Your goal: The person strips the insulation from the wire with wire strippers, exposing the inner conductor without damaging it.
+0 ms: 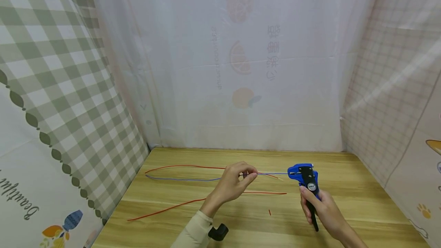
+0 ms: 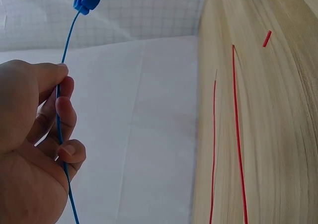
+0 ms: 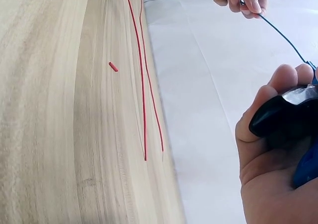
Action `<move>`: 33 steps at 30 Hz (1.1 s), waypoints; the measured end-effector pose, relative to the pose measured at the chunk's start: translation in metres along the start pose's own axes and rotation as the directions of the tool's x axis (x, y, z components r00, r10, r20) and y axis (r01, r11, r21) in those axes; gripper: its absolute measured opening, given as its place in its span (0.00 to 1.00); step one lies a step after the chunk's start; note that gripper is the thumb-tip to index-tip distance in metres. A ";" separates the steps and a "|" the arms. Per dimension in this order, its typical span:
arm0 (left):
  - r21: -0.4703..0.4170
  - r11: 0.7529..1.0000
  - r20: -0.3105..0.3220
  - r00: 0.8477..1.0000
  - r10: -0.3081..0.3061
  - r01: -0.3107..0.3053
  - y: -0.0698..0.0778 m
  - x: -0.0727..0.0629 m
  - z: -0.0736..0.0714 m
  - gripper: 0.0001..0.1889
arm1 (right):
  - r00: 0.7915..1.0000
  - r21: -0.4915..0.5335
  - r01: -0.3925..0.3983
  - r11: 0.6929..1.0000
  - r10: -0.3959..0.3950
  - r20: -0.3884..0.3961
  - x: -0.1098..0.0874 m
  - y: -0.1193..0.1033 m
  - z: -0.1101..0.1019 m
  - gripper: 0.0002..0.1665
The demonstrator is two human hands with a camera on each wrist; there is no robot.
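My left hand [image 1: 231, 183] pinches a blue wire [image 2: 66, 50] between thumb and fingers, above the table. From there the blue wire runs right into the jaws of a blue and black wire stripper [image 1: 304, 173]. My right hand [image 1: 322, 209] grips the stripper by its handles, head upward. In the right wrist view the black handle [image 3: 283, 114] lies across the curled fingers; the tool's head is mostly out of frame. A long red wire [image 1: 187, 165] lies behind the left hand, joining the blue wire at the left, its bare end near the stripper.
Another red wire [image 1: 165, 210] lies across the table nearer the front, passing under the left forearm. A short red piece [image 1: 270, 212] lies on the wooden table [image 1: 255, 232]. White sheeting [image 1: 193, 118] hangs behind, and checked cloth [image 1: 62, 49] closes the left side.
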State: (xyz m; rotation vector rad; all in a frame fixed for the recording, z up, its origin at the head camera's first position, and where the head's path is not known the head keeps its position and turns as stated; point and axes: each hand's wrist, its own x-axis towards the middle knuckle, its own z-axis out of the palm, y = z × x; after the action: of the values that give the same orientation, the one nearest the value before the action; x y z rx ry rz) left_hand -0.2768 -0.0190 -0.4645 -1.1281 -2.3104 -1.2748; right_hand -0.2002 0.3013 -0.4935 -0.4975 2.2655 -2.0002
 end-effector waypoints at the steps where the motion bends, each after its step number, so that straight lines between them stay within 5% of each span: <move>1: 0.000 1.000 0.000 1.000 0.004 -0.004 0.000 0.000 0.000 0.07 | 1.000 -0.002 -0.006 1.000 0.006 -0.006 0.000 0.000 0.000 0.25; 33: 0.017 1.000 0.007 1.000 -0.003 0.003 0.000 -0.002 -0.001 0.08 | 0.999 0.031 0.039 0.999 -0.040 0.027 0.000 0.003 -0.002 0.24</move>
State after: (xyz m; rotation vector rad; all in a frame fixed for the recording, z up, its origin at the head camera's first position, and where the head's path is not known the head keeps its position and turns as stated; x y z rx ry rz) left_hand -0.2758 -0.0208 -0.4652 -1.1257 -2.3245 -1.2518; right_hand -0.2009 0.3030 -0.4960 -0.5679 2.2238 -2.0297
